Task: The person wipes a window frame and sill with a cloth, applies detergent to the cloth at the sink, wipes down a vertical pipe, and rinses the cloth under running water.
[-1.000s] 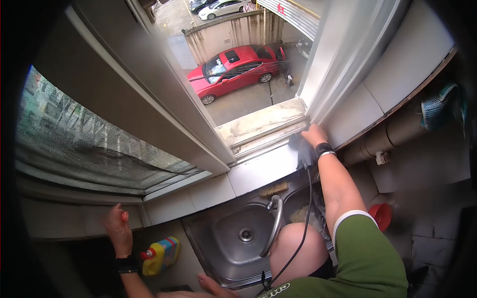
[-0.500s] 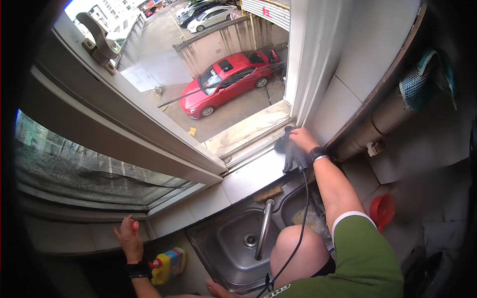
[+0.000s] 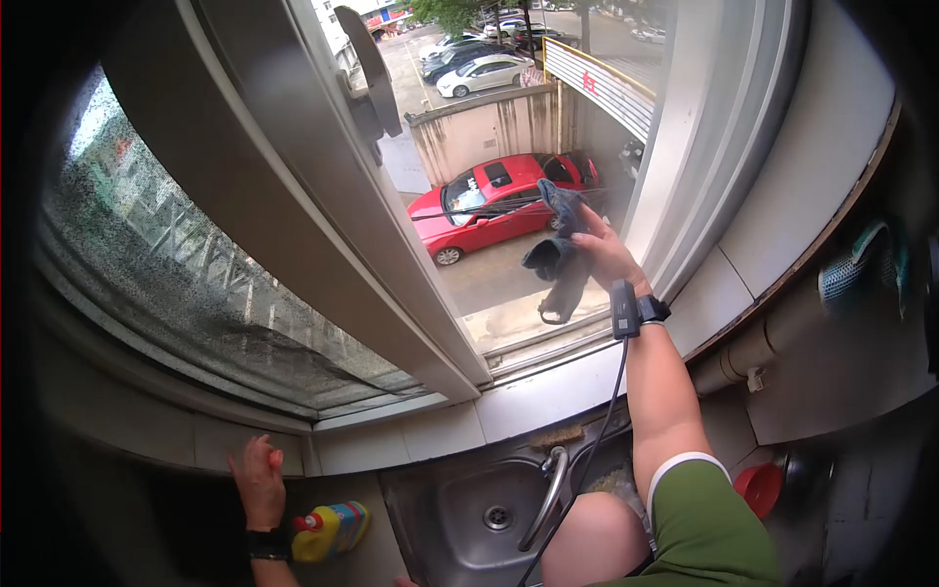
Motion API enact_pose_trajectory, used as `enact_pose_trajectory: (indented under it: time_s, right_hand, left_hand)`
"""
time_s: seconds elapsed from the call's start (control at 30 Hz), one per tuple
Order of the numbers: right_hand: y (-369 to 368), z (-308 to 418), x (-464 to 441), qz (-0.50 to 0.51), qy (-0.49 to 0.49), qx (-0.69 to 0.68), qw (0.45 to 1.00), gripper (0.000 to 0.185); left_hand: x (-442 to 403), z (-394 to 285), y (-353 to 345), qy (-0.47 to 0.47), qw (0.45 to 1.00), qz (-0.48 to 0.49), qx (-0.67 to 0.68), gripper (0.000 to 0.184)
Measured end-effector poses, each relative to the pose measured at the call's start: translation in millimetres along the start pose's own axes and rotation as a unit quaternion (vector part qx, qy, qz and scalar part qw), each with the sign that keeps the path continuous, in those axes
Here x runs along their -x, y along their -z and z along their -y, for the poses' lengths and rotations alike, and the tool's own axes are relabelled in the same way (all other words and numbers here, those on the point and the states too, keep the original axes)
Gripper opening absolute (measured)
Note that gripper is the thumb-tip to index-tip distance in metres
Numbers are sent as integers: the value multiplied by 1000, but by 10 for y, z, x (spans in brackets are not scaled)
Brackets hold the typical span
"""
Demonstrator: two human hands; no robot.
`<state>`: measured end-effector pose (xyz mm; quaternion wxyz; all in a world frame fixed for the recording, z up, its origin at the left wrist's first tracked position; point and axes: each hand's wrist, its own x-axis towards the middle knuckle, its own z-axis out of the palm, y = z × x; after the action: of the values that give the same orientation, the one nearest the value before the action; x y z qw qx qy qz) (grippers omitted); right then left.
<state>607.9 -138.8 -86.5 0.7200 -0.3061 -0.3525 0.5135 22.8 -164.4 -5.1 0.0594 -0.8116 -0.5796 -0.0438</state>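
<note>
**Crumpled dark-grey cloth [image 3: 562, 256] in hand, 2 o'clock of view**

Your right hand [image 3: 606, 252] pinches the cloth in front of the open, pale-framed window [image 3: 352, 196]. Your left hand [image 3: 259, 479], between 7 and 8 o'clock: fingers partly bent; cannot tell whether they grip anything. Near it, 7 o'clock: yellow plastic bottle with red cap [image 3: 335, 533]. Stainless-steel sink [image 3: 450, 514] at 6.

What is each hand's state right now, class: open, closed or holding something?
Left hand: partly curled; whether it grips anything cannot be told.
Right hand: closed, holding a dark cloth.
</note>
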Motion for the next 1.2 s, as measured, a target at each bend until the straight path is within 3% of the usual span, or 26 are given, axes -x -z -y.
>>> enact_pose_trajectory:
  time_s: [0.03, 0.1, 0.17, 0.2, 0.23, 0.33, 0.37, 0.43, 0.47, 0.5, 0.57, 0.6, 0.7, 0.73, 0.97, 1.03, 1.07, 1.1, 1.13, 1.17, 1.2]
  right_hand:
    - [222, -258, -281, -27, -15, 30, 999, 58]
    - [490, -565, -663, 1, 2, 339, 941, 55]
    - [-40, -265, -565, -40, 20, 88, 995, 51]
    - [-24, -259, -599, -80, -9, 291, 953, 51]
    - [7, -239, -614, -118, -37, 479, 869, 51]
    - [54, -320, -594, -102, 94, 199, 970, 49]
    - [210, -375, -556, -153, 99, 389, 903, 50]
    - [437, -468, -558, -212, -49, 678, 702, 49]
    - [450, -436, -483, -193, 69, 529, 824, 41]
    - [314, -361, -409, -135, 119, 206, 962, 34]
    - [233, -142, -85, -178, 92, 208, 957, 32]
    - [285, -49, 28, -197, 32, 262, 944, 31]
    - [254, 132, 377, -234, 75, 207, 947, 28]
    - [291, 148, 483, -191, 98, 146, 966, 27]
    - [346, 38, 1457, -203, 87, 175, 959, 26]
    - [314, -282, 1672, -210, -23, 237, 948, 20]
    - [362, -531, 1734, -172, 70, 532, 826, 19]
    - [393, -774, 1842, -128, 30, 714, 687, 24]
    - [330, -949, 1915, -78, -46, 796, 598, 37]
    - [315, -1136, 2027, -71, -53, 828, 553, 56]
    - [369, -1345, 2105, -109, -59, 832, 540, 63]
  left_hand:
    - [8, -11, -12, 1, 1000, -6, 14, 8]
    - [-4, -12, 23, -10, 1000, -16, 20, 8]
    - [-21, -59, 24, -21, 999, -26, 14, 9]
    - [-16, -33, 5, -31, 999, -26, 7, 10]
    - [-12, -22, -10, -35, 999, -18, 5, 11]
    - [-43, 12, -53, -42, 999, -16, 6, 13]
    - [-23, 19, -79, -40, 999, -15, 9, 14]
    - [-26, 50, -75, -45, 999, -9, 2, 16]
    - [-36, 44, -96, -42, 999, -8, -1, 17]
    - [-36, 46, -107, -37, 999, -8, -4, 17]
    - [-27, 71, -125, -42, 999, -4, -4, 17]
    - [-53, 73, -131, -49, 999, -3, -4, 18]
    - [-91, 48, -169, -47, 999, 5, -6, 18]
    - [-104, 48, -172, -49, 999, 4, -8, 18]
    - [-184, -6, -296, -72, 997, 6, -3, 17]
    - [-218, -63, -300, -74, 997, 12, -6, 17]
    - [-226, -92, -296, -75, 997, 16, -9, 17]
    - [-234, -117, -293, -76, 997, 21, -12, 17]
    - [-238, -140, -294, -75, 997, 24, -12, 17]
    - [-242, -159, -298, -74, 997, 26, -12, 17]
    - [-255, -175, -302, -73, 997, 26, -13, 17]
